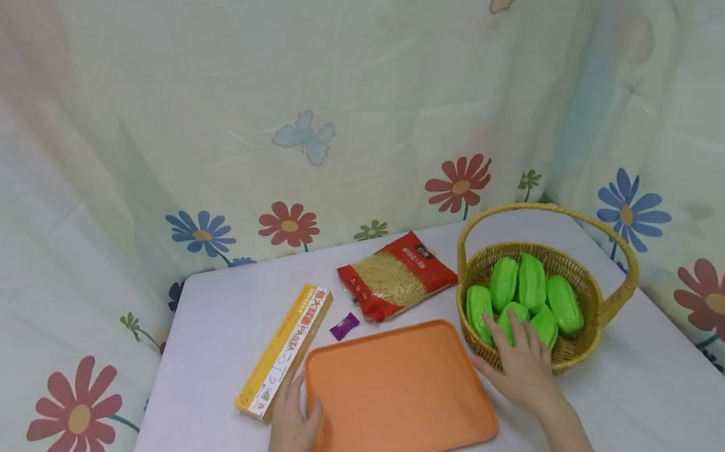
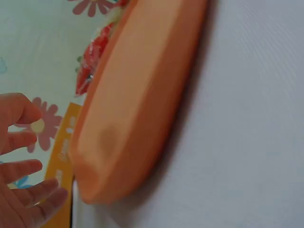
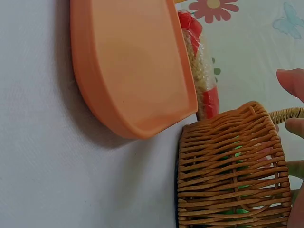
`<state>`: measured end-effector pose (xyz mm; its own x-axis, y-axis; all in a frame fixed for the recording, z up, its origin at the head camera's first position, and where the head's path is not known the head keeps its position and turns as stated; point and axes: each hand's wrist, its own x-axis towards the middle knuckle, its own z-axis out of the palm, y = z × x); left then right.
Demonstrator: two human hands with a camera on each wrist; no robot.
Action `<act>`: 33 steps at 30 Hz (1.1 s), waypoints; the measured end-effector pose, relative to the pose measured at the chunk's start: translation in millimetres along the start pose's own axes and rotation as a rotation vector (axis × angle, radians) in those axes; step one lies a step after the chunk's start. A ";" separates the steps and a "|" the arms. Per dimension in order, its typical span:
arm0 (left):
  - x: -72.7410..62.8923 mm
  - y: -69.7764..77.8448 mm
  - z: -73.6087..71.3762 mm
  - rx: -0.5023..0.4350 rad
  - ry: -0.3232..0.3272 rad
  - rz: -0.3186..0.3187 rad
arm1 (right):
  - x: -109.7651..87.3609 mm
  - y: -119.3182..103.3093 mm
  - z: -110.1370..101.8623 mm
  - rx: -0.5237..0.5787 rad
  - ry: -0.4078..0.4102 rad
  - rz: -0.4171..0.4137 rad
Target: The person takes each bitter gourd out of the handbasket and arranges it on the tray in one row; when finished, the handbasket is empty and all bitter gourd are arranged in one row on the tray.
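An orange tray (image 1: pixel 398 396) lies between the two hands. My left hand (image 1: pixel 290 428), its fingers spread, is at the tray's left edge beside a yellow-and-white pasta box (image 1: pixel 284 351); in the left wrist view that hand (image 2: pixel 28 190) holds nothing. On the right, my right hand (image 1: pixel 524 371) reaches over the near rim of a wicker basket (image 1: pixel 594 343) with an arched handle. Several bright green, ridged, elongated pieces (image 1: pixel 532 281) lie in the basket. The right fingers are extended in front of the nearest pieces; whether they touch one is hidden. The right wrist view shows only part of the hand (image 3: pixel 297 128).
Behind the tray lies a red-and-clear bag of pasta (image 1: pixel 396 276), close to the basket. A small purple wrapped candy (image 1: pixel 345 326) sits between the box and the bag. A white cloth covers the table (image 1: pixel 184 448), with patterned curtains (image 1: pixel 367 81) around it.
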<state>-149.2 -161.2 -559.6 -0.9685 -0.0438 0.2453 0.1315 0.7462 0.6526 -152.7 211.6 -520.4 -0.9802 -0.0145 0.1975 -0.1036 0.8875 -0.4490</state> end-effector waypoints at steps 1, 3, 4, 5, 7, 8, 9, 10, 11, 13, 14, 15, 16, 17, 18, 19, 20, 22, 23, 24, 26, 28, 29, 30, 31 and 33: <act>-0.1 -4.1 3.2 -0.014 -0.024 -0.022 | 0.2 0.1 -0.3 -0.002 -0.004 0.001; -0.4 -12.4 9.6 -0.022 -0.059 -0.043 | 0.5 0.0 -1.0 -0.007 -0.012 0.003; -0.6 -16.3 12.2 -0.026 -0.066 -0.042 | 0.7 -0.2 -1.0 -0.011 -0.016 0.001; -1.0 -19.9 14.8 -0.034 -0.065 -0.029 | 0.8 -0.4 -1.1 -0.014 -0.020 0.000; -1.9 -24.9 18.7 -0.058 -0.048 0.015 | 1.0 -0.8 -1.6 -0.017 -0.029 0.001; -2.6 -26.8 20.2 -0.068 -0.039 0.038 | 1.0 -1.0 -1.9 -0.020 -0.033 0.002; -3.3 -28.0 21.2 -0.078 -0.030 0.060 | 1.1 -1.2 -2.4 -0.021 -0.038 0.003; -3.9 -28.9 22.1 -0.084 -0.021 0.078 | 1.2 -1.4 -2.8 -0.024 -0.041 0.004; -4.9 -29.6 23.2 -0.090 -0.017 0.088 | 1.1 -1.7 -3.8 -0.022 -0.043 0.006; -7.1 -30.7 24.8 -0.100 -0.013 0.090 | 1.2 -2.7 -5.8 -0.015 -0.048 0.010; -8.2 -31.3 25.4 -0.110 -0.010 0.087 | 1.4 -3.2 -6.9 -0.004 -0.050 0.012; -9.2 -32.1 26.1 -0.122 -0.002 0.090 | 1.7 -3.8 -7.9 0.008 -0.053 0.013; -10.3 -33.1 26.8 -0.133 0.007 0.095 | 2.0 -4.1 -8.9 0.020 -0.056 0.015; -11.6 -34.1 27.5 -0.150 0.015 0.097 | 2.3 -4.2 -9.8 0.034 -0.061 0.017; -12.8 -35.3 28.3 -0.159 0.029 0.120 | 2.7 -3.3 -9.8 0.042 -0.061 0.015; -13.3 -36.8 29.3 -0.159 0.045 0.143 | 3.9 -3.1 -10.5 0.052 -0.066 0.016; -13.6 -38.5 30.6 -0.158 0.062 0.168 | 5.2 -2.8 -11.2 0.059 -0.069 0.015; -14.1 -40.6 32.9 -0.149 0.095 0.219 | 7.8 -1.6 -12.8 0.069 -0.077 0.013; -14.2 -41.1 34.1 -0.144 0.111 0.239 | 9.3 -0.5 -13.5 0.068 -0.077 0.005; -14.3 -40.9 34.8 -0.135 0.124 0.252 | 11.0 0.2 -14.2 0.067 -0.075 -0.006; -14.6 -39.1 35.0 -0.129 0.142 0.253 | 14.7 1.3 -15.8 0.070 -0.082 -0.019; -15.6 -36.3 33.8 -0.124 0.151 0.228 | 18.5 3.0 -15.5 0.071 -0.090 -0.033; -16.1 -35.3 33.5 -0.121 0.148 0.208 | 20.4 3.6 -15.3 0.073 -0.090 -0.041; -16.6 -34.4 33.1 -0.116 0.146 0.188 | 22.1 3.8 -15.2 0.079 -0.093 -0.041; -16.9 -34.3 33.6 -0.102 0.148 0.175 | 23.5 4.3 -15.1 0.082 -0.093 -0.043; -17.7 -34.4 35.1 -0.073 0.144 0.145 | 25.7 5.1 -15.1 0.084 -0.086 -0.049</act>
<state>-144.0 -162.7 -611.5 -0.8987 -0.0385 0.4368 0.2870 0.7017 0.6521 -175.9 222.7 -504.4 -0.9841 -0.0991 0.1474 -0.1617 0.8431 -0.5129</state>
